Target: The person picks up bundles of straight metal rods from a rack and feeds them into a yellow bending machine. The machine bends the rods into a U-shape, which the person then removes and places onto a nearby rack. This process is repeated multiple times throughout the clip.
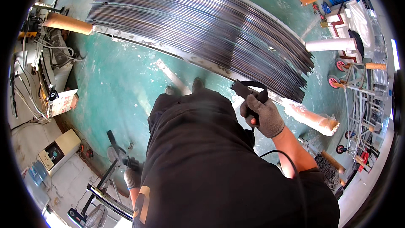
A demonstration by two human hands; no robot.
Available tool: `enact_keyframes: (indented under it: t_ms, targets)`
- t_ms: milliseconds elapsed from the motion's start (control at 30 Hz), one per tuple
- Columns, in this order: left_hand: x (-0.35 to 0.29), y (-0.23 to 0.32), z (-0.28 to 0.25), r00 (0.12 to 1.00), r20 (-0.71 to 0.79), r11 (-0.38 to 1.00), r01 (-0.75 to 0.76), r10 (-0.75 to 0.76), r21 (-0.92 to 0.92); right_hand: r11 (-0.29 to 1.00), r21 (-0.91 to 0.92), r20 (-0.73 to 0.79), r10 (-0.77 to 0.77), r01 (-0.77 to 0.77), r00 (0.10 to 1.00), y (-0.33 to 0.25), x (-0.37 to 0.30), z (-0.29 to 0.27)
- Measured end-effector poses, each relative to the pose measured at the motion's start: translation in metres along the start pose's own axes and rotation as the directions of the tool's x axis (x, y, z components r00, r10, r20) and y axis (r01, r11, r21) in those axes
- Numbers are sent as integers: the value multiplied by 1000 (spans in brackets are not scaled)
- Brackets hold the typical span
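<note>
My right hand, in a grey-brown knit glove with a bare fingertip showing, is closed around a black handheld tool. A black strap loops off that tool, whose exact kind I cannot make out. It is held beside the near edge of a wide layer of long, thin dark metal rods. Low on the left, my left hand hangs by my side in a similar glove. Its fingers are blurred against dark parts of some equipment, so their grip is unclear.
The rods lie on a metal frame with wrapped rolls at its ends. Wheeled metal frames stand at right. Cables and machinery line the left, above a beige box and a fan. A black cable crosses my right arm.
</note>
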State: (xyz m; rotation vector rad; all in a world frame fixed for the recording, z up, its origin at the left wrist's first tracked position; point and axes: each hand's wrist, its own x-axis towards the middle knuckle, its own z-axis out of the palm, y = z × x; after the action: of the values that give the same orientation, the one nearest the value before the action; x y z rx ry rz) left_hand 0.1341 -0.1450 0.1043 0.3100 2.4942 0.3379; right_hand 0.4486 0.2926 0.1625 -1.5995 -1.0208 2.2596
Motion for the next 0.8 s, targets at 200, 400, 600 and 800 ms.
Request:
enact_keyframes:
  t_ms: [200,400,600,800]
  targets:
    - [-11,86,7,925,-38,625,225,-378,-748,945,-314,65,-78,95,995,-4,-3,11]
    - [-45,96,-24,826,-39,374,211,-562,-903,924,-258,231,342,-281,911,-62,-37,3]
    - [-26,135,-32,931,-182,490,-4,-316,-872,937,-306,408,291,-170,865,-86,-2,75]
    - [11,78,-34,778,-205,439,99,-593,-893,816,-550,347,416,-177,841,-77,44,146]
